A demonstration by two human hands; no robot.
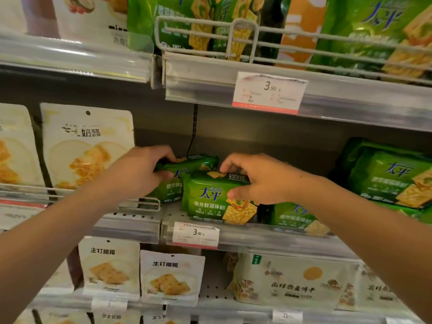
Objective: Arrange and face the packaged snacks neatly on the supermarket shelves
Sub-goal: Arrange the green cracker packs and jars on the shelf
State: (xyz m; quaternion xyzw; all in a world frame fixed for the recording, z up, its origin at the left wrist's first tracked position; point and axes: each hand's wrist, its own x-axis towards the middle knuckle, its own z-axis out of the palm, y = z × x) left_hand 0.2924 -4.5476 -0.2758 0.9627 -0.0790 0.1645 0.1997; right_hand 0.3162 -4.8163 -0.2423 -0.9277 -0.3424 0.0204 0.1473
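Forearms (pixel 58 225) reach past cream pouches (pixel 86 146); left hand (pixel 138 171) grips a rear green pack (pixel 198 161), right hand (pixel 259 178) pinches the front pack (pixel 210 199) on the shelf (pixel 257 237).

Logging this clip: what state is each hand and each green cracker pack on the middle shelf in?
left hand: grips rear pack
right hand: grips front pack
rear pack: tilted
front pack: upright, facing out
right-side pack: standing at shelf edge, untouched
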